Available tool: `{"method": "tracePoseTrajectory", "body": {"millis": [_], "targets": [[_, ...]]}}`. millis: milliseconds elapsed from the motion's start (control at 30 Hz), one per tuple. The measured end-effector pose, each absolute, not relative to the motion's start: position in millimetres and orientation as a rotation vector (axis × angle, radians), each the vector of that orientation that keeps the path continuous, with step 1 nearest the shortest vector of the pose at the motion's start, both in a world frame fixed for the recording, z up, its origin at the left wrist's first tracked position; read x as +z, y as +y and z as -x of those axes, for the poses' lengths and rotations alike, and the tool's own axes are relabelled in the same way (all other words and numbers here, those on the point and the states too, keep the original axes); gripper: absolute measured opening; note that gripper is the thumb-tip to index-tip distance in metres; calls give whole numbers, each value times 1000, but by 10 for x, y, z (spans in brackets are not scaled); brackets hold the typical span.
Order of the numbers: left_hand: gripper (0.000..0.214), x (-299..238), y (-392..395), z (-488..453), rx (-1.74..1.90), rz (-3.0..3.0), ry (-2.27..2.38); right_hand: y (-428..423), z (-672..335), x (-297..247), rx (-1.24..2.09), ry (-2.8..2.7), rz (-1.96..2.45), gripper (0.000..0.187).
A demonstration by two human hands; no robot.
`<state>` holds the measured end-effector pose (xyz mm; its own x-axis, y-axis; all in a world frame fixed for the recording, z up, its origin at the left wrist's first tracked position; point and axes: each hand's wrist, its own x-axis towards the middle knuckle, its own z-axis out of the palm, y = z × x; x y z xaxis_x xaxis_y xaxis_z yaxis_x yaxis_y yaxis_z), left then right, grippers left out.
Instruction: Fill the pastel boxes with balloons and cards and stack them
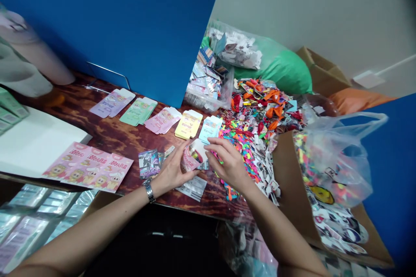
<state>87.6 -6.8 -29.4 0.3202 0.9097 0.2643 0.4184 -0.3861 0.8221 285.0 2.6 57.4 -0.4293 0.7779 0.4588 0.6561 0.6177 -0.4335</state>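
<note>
A small pink paper box (188, 160) is gripped in my left hand (172, 169), its mouth facing up and right. Something yellowish and dark shows inside, too small to name. The box's white flap (198, 145) stands raised. Beside that flap is my right hand (229, 162), its fingers loosely curved and apart with nothing visible between them. Shiny printed packets (149, 163) lie left of my left hand, and a grey-white printed sheet (193, 188) lies below it. Flat folded boxes in purple (112, 103), green (138, 111), pink (162, 120), yellow (187, 124) and blue (209, 127) form a row behind.
Heaps of colourful small pieces (238, 143) and orange trinkets (269, 104) cover the table's right side. A cardboard box (287, 177) with a plastic bag (344, 160) stands at right. Pink boxes (87, 166) lie at left. A blue partition (130, 21) rises behind.
</note>
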Motion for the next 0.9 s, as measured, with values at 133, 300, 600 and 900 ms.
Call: {"method": "tracePoseTrajectory", "body": {"millis": [133, 300, 600, 900], "targets": [[98, -263, -96, -850, 973, -1954, 1108, -144, -2854, 428, 359, -2144, 1162, 21], [74, -250, -119, -828, 993, -2079, 986, -302, -2699, 234, 339, -1976, 1234, 37], [85, -241, -170, -779, 953, -2215, 1067, -409, -2521, 172, 369, -1866, 1211, 38], [97, -231, -188, -796, 751, -2232, 1168, -348, -2503, 243, 985, -1471, 1390, 19]]}}
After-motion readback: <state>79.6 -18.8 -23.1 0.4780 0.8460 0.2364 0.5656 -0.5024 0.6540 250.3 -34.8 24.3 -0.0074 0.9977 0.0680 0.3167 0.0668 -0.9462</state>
